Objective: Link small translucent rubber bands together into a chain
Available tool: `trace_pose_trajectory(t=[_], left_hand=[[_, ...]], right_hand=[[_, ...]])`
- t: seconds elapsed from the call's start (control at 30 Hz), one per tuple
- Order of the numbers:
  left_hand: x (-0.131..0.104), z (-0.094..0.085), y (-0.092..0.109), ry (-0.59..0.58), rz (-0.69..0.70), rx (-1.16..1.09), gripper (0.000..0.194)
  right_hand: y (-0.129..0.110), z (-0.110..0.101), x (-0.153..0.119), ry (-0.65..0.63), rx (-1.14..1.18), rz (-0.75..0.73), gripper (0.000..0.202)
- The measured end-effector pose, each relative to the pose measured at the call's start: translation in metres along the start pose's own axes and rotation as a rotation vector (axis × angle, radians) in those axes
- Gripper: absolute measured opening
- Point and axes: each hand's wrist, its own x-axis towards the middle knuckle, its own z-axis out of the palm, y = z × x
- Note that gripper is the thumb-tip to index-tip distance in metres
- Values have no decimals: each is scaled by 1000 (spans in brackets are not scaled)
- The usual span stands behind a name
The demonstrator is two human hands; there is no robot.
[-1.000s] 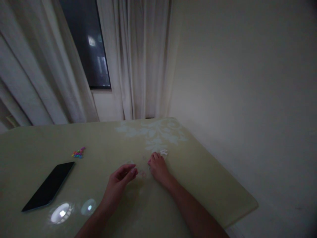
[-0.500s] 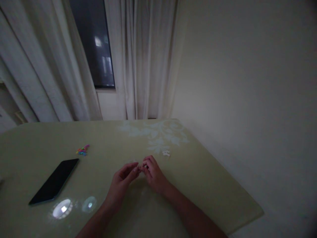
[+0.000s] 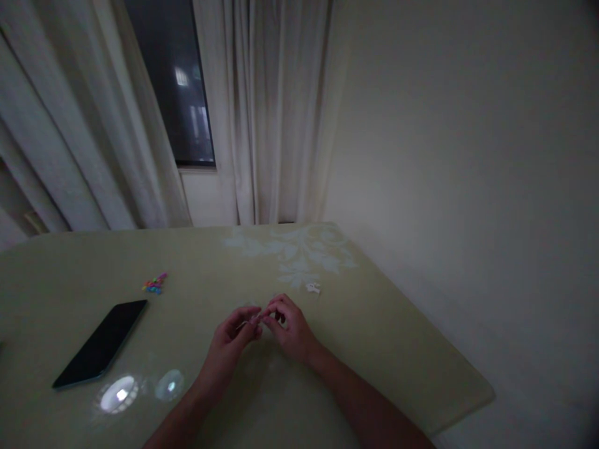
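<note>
Small pale piece, right of dark tablet, pinched in left hand; right hand seemingly gripping it too, though dim light obscures contact. Slight fingertip hold: uneven pull could spring piece loose toward white bits, farther right of tablet.

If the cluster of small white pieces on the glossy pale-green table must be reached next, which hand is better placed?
Probably the right hand: the cluster of small white pieces lies just beyond it, slightly to its right. The left hand is farther away, with the right hand between.
</note>
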Motion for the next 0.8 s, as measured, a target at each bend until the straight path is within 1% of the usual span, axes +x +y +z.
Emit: trace_pose_trajectory(t=[0.13,0.23,0.37,0.47,0.53,0.6,0.63,0.67,0.73,0.8], left_hand=[[1,1,-1,-35,30,12,42],[3,0,-2,-38,50,42,41],[2,-2,0,-18,20,53,40],[2,-3,0,3,-5,38,42],[2,-4,0,20,-19,11,42],[2,-3,0,33,-30,-18,43],[2,-3,1,39,-33,-25,43],[2,-3,1,43,-35,-26,44],[2,-2,2,51,-34,-15,45],[1,-2,3,47,-32,3,45]], right_hand=[[0,0,0,-11,24,4,4],[-1,1,0,-1,28,-7,5],[-1,-1,2,21,6,-8,7],[7,-13,9,96,-41,18,8],[17,-28,14,191,-115,71,7],[29,-45,17,216,-221,136,8],[34,-53,17,203,-271,172,10],[38,-60,17,157,-319,206,10],[44,-69,14,28,-389,248,10],[46,-72,11,-89,-419,254,10]])
